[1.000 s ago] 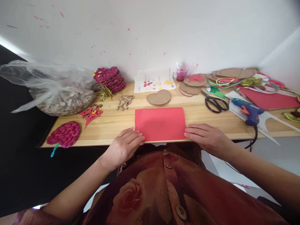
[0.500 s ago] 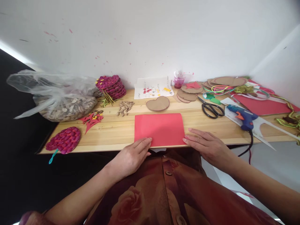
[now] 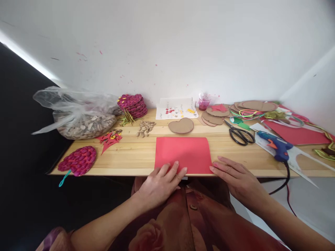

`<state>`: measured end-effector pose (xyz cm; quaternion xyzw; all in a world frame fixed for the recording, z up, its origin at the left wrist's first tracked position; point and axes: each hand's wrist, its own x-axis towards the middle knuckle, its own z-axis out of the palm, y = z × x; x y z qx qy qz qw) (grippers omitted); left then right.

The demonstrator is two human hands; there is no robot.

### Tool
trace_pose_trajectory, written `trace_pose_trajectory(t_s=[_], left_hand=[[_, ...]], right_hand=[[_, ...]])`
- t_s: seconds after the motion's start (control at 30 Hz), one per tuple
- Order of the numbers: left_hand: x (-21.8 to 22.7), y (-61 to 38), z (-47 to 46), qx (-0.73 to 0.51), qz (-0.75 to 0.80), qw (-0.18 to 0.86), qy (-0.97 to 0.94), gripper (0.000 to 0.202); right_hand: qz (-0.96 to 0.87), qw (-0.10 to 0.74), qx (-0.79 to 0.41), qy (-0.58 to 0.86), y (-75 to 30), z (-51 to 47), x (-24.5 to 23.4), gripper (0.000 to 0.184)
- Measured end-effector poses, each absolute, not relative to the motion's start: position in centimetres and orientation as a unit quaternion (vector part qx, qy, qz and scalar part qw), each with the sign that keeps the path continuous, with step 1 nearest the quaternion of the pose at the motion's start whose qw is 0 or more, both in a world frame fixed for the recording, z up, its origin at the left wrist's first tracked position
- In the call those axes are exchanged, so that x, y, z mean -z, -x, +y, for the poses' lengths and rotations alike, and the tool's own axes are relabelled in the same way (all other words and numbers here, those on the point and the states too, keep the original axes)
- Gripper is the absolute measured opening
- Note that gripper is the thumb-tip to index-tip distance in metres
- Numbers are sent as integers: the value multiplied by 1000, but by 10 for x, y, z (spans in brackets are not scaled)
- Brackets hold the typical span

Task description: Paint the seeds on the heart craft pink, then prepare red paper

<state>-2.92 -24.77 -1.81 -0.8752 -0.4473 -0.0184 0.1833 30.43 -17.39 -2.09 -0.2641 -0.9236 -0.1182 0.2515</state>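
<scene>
A red sheet of paper point(image 3: 184, 151), seemingly folded over at its right side, lies at the front edge of the wooden table. Across its lower left part rests my left hand point(image 3: 161, 183), fingers spread with the tips on the paper. My right hand point(image 3: 237, 177) lies beside the lower right corner, fingers stretched out and touching the paper's edge. Neither hand grips anything that I can see; both thumbs are partly hidden. Just behind the paper is a heart-shaped cardboard piece point(image 3: 181, 126).
On the left are a shell-covered magenta heart point(image 3: 80, 160), red paper scraps point(image 3: 111, 141), a plastic bag point(image 3: 86, 123) and a stack of magenta pieces point(image 3: 133, 106). Scissors point(image 3: 242, 136), a blue glue gun point(image 3: 278, 146) with its cord and cardboard pieces point(image 3: 217, 111) lie right.
My left hand's fingers have spread and moved right across the lower part of the paper. My right hand stays at the right corner. The view has shifted slightly, so everything appears lower.
</scene>
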Motion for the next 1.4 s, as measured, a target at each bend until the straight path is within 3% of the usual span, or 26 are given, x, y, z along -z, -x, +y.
trace_pose_trajectory(t_s=[0.33,0.47,0.53,0.67,1.13,1.4], left_hand=[[23,28,-246,9,-439,182,880,59],[23,28,-246,20,-446,157,881,53],[23,28,-245,21,-449,129,884,46],[26,30,-244,15,-451,52,891,51],[34,31,-234,21,-462,63,884,38],[73,37,-221,57,-460,92,881,52]], right_hand=[[-899,314,60,300,-267,-176,-19,28],[-887,362,-112,264,-215,-186,-35,20],[-875,327,-218,281,-189,-186,-34,16],[-828,275,-353,338,-152,-179,-23,32],[-720,340,-474,376,-150,-172,12,27],[-702,327,-492,398,-149,-164,11,23]])
